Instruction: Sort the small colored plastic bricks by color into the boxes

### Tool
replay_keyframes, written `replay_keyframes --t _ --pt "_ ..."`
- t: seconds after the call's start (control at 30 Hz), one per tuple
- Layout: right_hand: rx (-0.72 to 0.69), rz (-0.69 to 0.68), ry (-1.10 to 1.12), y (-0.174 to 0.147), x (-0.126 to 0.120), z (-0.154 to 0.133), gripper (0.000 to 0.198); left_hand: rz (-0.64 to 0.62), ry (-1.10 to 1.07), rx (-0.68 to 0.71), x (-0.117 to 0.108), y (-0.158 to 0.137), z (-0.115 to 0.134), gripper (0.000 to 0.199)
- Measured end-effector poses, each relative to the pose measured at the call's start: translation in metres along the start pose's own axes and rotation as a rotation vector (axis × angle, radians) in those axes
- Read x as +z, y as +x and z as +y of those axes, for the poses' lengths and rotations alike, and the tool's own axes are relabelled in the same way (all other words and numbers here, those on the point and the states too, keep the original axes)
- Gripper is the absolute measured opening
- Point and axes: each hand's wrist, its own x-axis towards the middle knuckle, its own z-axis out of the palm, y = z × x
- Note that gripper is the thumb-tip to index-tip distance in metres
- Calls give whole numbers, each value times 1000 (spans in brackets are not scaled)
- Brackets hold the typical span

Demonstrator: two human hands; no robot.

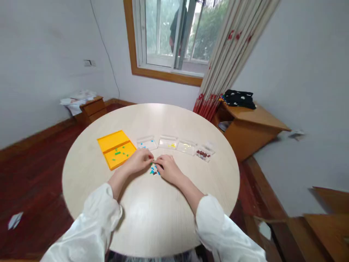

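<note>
Over the middle of the round table [147, 218], my left hand [140, 160] and my right hand [169, 169] meet at the fingertips. The fingers of both hands are closed in a pinch; what lies between them is too small to make out. Just below the fingertips is a loose pile of small blue, green, white and dark brown pieces [155, 173], which look like toy bricks. Left of my left hand lies an open yellow case [110, 140] with several green pieces [117, 153] in one half.
Beyond my hands, clear boxes stand in an arc: one with blue pieces [144, 146], one with yellow [171, 145], one with pale pieces [186, 146] and one with dark brown [203, 153]. A wooden cabinet [251, 127] stands to the right, below the curtain [231, 47].
</note>
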Motion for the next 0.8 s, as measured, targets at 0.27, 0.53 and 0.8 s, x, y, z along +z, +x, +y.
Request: replay_keyframes --t 0.27,0.53,0.8 --pt "74 -16 -12 4 -2 0 17 -89 13 59 -2 -6 -3 20" --pt "107 3 -14 4 -4 1 16 -101 -9 25 -1 -5 0 15" --pt "104 19 6 3 -1 5 16 180 -486 -210 -4 1 4 25"
